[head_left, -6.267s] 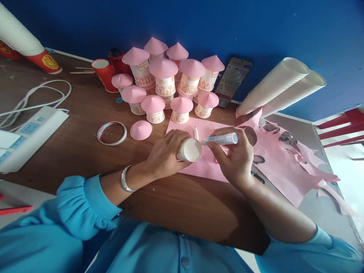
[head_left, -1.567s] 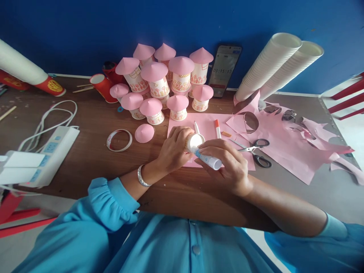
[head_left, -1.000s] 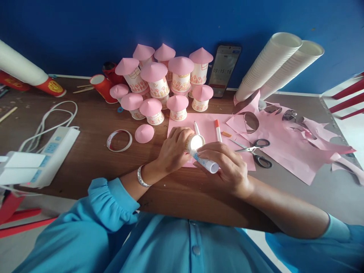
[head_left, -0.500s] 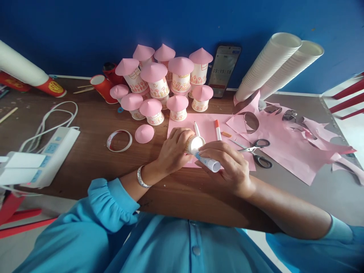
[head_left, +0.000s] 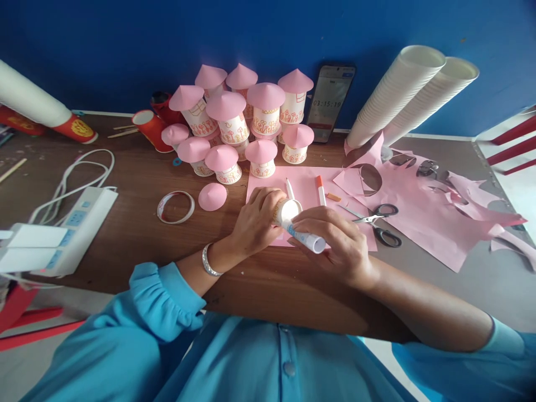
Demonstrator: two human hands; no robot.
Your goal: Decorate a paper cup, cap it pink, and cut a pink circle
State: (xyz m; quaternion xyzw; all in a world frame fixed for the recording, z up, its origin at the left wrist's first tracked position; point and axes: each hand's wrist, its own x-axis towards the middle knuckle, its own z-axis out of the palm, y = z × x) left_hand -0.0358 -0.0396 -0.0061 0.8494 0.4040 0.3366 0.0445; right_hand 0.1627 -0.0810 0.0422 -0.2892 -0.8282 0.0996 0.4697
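My left hand (head_left: 253,220) is wrapped round a small paper cup (head_left: 288,209) lying on its side, its white mouth turned towards me. My right hand (head_left: 341,245) grips a white glue stick (head_left: 305,237) whose tip touches the cup's rim. Both hands rest over a pink paper sheet (head_left: 307,190) on the brown table (head_left: 138,190). A loose pink paper cone (head_left: 212,196) lies to the left of my left hand.
Several cup houses with pink cone roofs (head_left: 243,125) stand behind. Also here: a tape ring (head_left: 176,206), pen (head_left: 289,187), orange marker (head_left: 320,190), scissors (head_left: 377,220), pink scraps (head_left: 439,206), a phone (head_left: 330,100), white cup stacks (head_left: 402,89), red cups (head_left: 153,128), a power strip (head_left: 54,229).
Since the oldest frame the glue stick has swung from pointing right to the cup's near rim, and my view has shifted. In the last second my hands barely moved.
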